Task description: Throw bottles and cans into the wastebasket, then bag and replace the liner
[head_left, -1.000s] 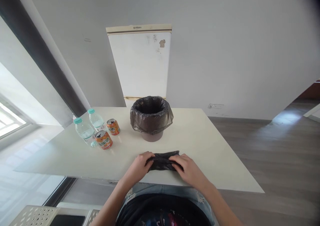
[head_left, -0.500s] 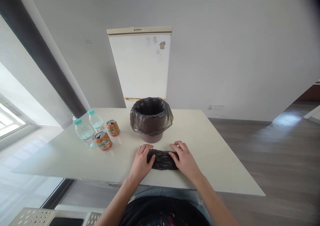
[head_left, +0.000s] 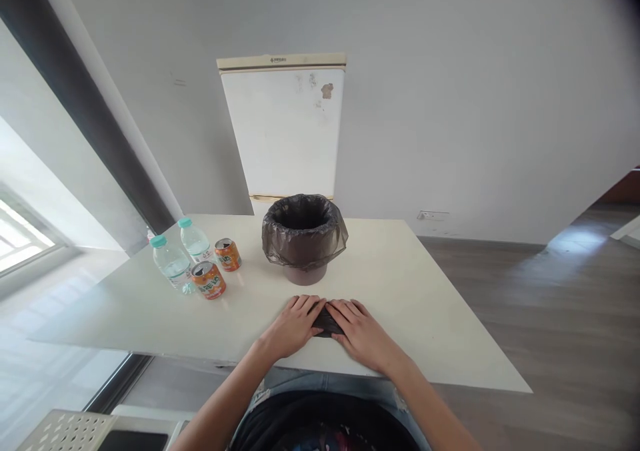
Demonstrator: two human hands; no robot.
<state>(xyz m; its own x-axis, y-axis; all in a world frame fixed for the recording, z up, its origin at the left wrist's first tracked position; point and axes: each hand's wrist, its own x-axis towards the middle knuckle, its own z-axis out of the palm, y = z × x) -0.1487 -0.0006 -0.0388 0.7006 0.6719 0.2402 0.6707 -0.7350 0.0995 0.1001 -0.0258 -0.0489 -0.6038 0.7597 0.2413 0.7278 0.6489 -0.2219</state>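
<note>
A rolled-up black plastic bag (head_left: 327, 320) lies on the white table (head_left: 410, 291) near its front edge, mostly covered by my hands. My left hand (head_left: 295, 324) lies flat on its left end, fingers stretched out. My right hand (head_left: 361, 334) lies flat on its right end, fingers also extended. Both hands press the bag down and almost meet in the middle. Just behind them stands a small round bin (head_left: 303, 238) lined with a dark plastic bag.
Two clear water bottles (head_left: 170, 263) with teal caps and two orange drink cans (head_left: 209, 280) stand at the table's left. A white fridge (head_left: 285, 131) is behind the table against the wall. A white perforated crate (head_left: 70, 431) sits at the lower left.
My hands have slid inward over the black bag, from gripping its ends to lying flat on top. The bag now shows only as a small patch between them.
</note>
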